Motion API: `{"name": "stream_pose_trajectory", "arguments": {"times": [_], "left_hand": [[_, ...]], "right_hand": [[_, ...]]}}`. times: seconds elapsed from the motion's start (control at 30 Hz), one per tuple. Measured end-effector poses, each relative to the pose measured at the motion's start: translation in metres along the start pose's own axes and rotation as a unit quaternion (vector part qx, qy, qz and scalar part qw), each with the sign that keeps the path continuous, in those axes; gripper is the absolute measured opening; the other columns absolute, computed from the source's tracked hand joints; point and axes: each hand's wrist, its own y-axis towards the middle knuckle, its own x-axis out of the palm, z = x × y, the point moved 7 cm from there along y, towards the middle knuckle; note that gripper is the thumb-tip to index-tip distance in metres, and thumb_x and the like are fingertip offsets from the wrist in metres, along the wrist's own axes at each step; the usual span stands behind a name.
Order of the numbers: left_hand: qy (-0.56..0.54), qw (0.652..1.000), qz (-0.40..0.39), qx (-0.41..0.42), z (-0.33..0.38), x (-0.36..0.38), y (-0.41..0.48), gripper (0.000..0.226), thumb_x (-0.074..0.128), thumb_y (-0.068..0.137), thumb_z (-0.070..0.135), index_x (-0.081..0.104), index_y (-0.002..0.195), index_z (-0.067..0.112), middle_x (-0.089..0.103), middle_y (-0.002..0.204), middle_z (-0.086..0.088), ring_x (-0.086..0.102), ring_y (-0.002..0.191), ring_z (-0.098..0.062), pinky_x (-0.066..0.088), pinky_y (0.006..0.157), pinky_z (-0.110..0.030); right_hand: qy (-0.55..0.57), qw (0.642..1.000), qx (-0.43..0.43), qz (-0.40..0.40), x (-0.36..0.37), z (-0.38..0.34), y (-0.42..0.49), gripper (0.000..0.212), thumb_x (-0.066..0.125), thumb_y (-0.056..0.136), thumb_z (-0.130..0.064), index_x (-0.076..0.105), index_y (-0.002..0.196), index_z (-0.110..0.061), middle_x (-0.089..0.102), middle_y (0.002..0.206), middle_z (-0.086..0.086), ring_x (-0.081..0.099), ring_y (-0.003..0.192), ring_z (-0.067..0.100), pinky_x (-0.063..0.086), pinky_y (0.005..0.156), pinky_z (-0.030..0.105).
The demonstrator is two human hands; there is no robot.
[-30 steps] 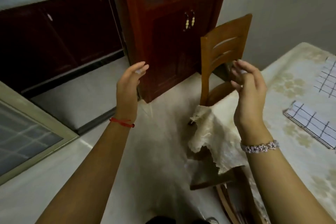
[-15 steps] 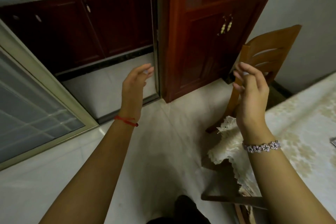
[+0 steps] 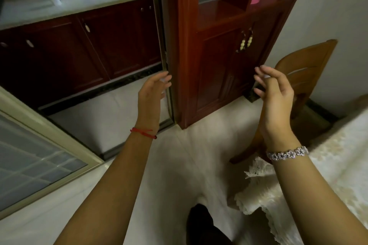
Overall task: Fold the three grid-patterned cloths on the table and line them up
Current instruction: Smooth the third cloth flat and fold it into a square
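Cloths sit out of view past three o'clock, so I judge them light, limp, best pinched by corners; both hands, left hand and right hand, hang apart, empty.

Red-brown cabinet and wooden chair on pale tiled floor.

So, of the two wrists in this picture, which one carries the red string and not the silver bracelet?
The left wrist: a thin red string is tied below the left hand. The right hand has a silver flower-link bracelet instead.
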Motion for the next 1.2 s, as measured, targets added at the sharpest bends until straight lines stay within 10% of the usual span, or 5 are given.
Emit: {"name": "stream_pose_trajectory", "arguments": {"times": [0.57, 1.2], "left_hand": [[0.005, 0.996, -0.09, 0.019, -0.009, 0.122, 0.174, 0.02, 0.044, 0.097, 0.017, 0.059, 0.106, 0.025, 0.064, 0.114, -0.001, 0.062, 0.106, -0.014, 0.05, 0.093, -0.033], [-0.018, 0.928, -0.371, 0.002, -0.019, 0.285, 0.328, 0.023, 0.044, 0.096, 0.016, 0.06, 0.112, 0.014, 0.064, 0.114, -0.005, 0.063, 0.105, -0.017, 0.05, 0.088, -0.03]], "right_hand": [[-0.007, 0.998, -0.007, 0.056, 0.012, 0.01, 0.161, 0.024, 0.04, 0.097, -0.012, 0.059, 0.104, -0.024, 0.063, 0.118, 0.001, 0.058, 0.113, 0.013, 0.045, 0.094, 0.031], [-0.044, 0.947, -0.036, 0.318, 0.006, 0.028, 0.245, 0.024, 0.041, 0.094, -0.015, 0.061, 0.107, -0.018, 0.063, 0.115, 0.003, 0.06, 0.107, 0.015, 0.05, 0.084, 0.026]]}}
